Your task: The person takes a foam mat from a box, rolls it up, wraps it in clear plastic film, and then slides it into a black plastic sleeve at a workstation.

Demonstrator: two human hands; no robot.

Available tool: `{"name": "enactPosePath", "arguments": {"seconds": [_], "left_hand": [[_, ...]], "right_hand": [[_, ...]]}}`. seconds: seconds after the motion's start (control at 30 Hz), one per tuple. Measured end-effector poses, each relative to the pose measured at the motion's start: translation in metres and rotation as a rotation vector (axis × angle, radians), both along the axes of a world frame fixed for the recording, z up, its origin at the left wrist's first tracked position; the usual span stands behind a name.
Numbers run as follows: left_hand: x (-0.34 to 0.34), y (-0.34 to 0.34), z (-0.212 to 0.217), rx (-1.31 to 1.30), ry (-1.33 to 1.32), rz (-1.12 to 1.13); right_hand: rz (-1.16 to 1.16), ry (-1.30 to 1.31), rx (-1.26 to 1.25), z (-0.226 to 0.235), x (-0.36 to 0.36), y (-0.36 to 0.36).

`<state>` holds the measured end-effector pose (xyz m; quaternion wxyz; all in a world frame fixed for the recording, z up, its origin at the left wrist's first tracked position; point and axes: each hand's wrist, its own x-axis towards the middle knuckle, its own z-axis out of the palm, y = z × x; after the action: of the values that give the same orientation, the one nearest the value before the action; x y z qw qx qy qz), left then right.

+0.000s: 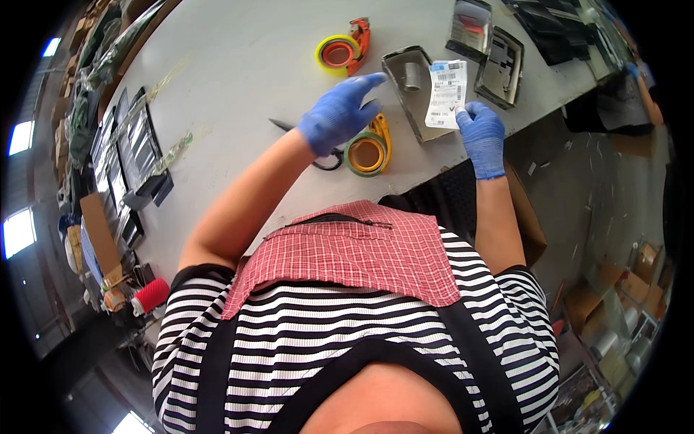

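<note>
Head view: the right hand [481,136], in a blue glove, pinches the lower edge of a white printed label [446,94] and holds it up over a grey metal tray [406,79] on the bench [238,79]. The left hand [338,116] — also gloved — hovers open, fingers spread, holding nothing, just above a green-and-yellow tape dispenser [369,150] and black scissors [327,155]. A second tape dispenser [345,49], orange and yellow, lies farther back.

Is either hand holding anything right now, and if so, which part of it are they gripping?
The right hand pinches the white printed label at its lower right corner. The left hand holds nothing; it hovers open over the scissors and a tape roll.
</note>
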<state>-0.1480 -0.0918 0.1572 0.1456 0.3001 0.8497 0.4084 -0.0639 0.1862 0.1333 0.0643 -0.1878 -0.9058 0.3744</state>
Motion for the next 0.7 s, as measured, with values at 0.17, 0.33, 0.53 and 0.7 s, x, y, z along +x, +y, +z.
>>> {"name": "enactPosePath", "arguments": {"seconds": [0.17,0.33,0.53,0.7], "left_hand": [[-0.055,0.091,-0.02,-0.39,0.385,-0.173],[-0.08,0.126,-0.062,-0.747,0.398,-0.199],[-0.089,0.112,-0.042,-0.656,0.489,-0.133],[-0.091,0.101,-0.034,-0.552,0.525,-0.166]], "right_hand": [[0.131,-0.251,0.232,-0.026,-0.012,0.018],[0.176,-0.412,0.282,-0.025,-0.025,0.012],[0.227,-0.504,0.258,-0.03,-0.044,0.006],[0.382,-0.497,0.216,-0.03,-0.068,0.001]]}}
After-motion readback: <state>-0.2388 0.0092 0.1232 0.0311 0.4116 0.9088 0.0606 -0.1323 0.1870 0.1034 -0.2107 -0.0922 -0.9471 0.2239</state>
